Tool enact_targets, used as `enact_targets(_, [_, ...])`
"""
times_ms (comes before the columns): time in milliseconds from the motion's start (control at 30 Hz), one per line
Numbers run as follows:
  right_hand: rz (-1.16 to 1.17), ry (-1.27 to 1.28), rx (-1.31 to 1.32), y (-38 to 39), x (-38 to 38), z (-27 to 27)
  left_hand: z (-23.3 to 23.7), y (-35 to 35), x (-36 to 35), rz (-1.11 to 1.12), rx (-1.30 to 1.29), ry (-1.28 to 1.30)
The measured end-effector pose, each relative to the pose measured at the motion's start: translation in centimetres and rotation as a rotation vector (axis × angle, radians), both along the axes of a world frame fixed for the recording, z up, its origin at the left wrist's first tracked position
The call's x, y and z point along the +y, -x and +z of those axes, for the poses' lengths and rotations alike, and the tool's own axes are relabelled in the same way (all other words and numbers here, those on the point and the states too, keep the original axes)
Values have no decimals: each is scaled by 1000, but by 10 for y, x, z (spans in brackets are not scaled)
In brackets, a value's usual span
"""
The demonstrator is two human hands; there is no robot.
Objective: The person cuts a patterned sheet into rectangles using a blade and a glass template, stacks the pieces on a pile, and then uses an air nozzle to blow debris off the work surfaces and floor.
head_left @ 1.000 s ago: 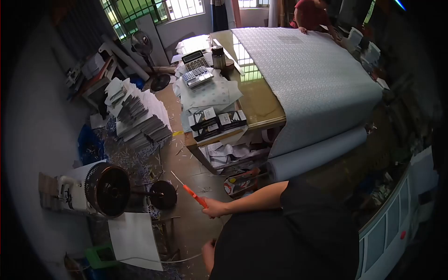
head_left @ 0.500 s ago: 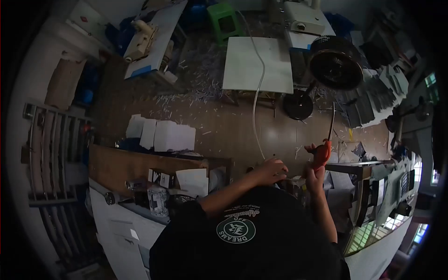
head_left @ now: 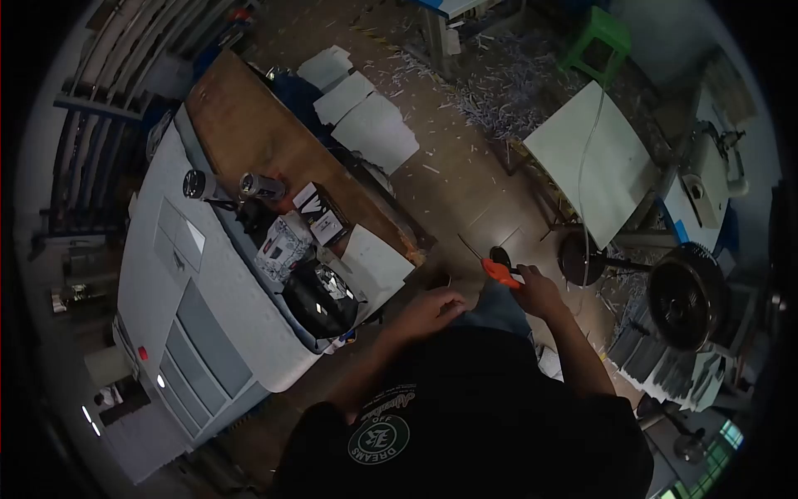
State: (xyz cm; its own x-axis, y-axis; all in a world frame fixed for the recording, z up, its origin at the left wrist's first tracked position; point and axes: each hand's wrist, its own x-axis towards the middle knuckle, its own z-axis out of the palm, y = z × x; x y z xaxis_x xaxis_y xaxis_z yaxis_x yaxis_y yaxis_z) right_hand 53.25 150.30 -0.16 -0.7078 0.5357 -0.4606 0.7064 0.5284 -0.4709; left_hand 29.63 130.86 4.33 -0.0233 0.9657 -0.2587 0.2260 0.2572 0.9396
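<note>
My right hand [head_left: 539, 293] is closed around an orange-handled tool [head_left: 501, 273] with a long, thin shaft pointing up and left. The tool's exact kind is not clear. Apart from it, to the left, my left hand [head_left: 434, 311] is in front of my body with its fingers loosely bent and apart. Nothing shows in it, though its palm side is partly hidden. The hand is nearest to the corner of a brown wooden board [head_left: 287, 158] and a white sheet [head_left: 371, 264].
A glossy black object [head_left: 318, 298], small boxes [head_left: 322, 218] and a clear jar [head_left: 261, 186] crowd the bench at left. White stacks [head_left: 376, 133] lie beyond it. A white-topped table [head_left: 592, 162], a black fan [head_left: 687, 295] and a green stool [head_left: 600, 43] stand right. Paper scraps litter the floor.
My view has turned left, so the bench sits nearer the middle and the fan farther right. The orange-handled tool now points up-left instead of up. My hands are slightly lower left.
</note>
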Motion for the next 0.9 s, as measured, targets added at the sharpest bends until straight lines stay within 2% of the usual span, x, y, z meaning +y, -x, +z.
enact_targets(100, [205, -36, -142, 5, 56, -51, -8, -19, -12, 179, 65, 105])
enact_targets(167, [336, -53, -203, 11, 92, -85, -20, -43, -21, 423, 143, 203])
enact_targets(200, [427, -78, -254, 12, 106, -96, -23, -59, -27, 466, 124, 227])
enact_targets(267, [513, -82, -251, 21, 133, -118, -34, -83, -31, 713, 199, 388])
enact_targets(300, [555, -85, -246, 22, 141, -124, -41, -102, -34, 741, 188, 414])
enact_targets(367, [544, -55, -278, 27, 160, -132, -59, -139, -44, 1058, 13, 544])
enact_targets(400, [498, -45, -305, 31, 169, -135, -77, -162, -56, 1080, 10, 558])
enact_targets(467, [498, -38, -340, 31, 184, -142, -119, -225, -95, 1330, -216, 588])
enact_targets(500, [475, -48, -360, 32, 190, -145, -137, -261, -117, 1348, -221, 593])
enact_targets(533, [500, -47, -363, 30, 194, -147, -151, -303, -139, 1395, -278, 749])
enact_targets(567, [638, 6, -420, 30, 196, -150, -157, -333, -147, 1444, -345, 903])
enact_targets(600, [788, 58, -480, 31, 198, -150, -156, -355, -143, 1486, -368, 907])
enact_targets(633, [849, 66, -483, 29, 195, -149, -148, -385, -146, 1554, -517, 930])
enact_targets(667, [1030, 117, -493, 26, 192, -144, -136, -415, -150, 1621, -668, 947])
enact_targets(700, [1203, 160, -492, 30, 189, -142, -131, -438, -144, 1661, -644, 971])
enact_targets(733, [1252, 167, -489, 26, 183, -147, -126, -458, -138, 1709, -658, 979])
enact_targets(800, [920, 151, -345, 17, 171, -160, -137, -490, -133, 1616, -718, 977])
enact_targets(867, [1040, 169, -362, 16, 152, -166, -152, -507, -129, 1648, -766, 873])
enact_targets(900, [1133, 191, -384, 19, 142, -168, -158, -507, -125, 1587, -666, 790])
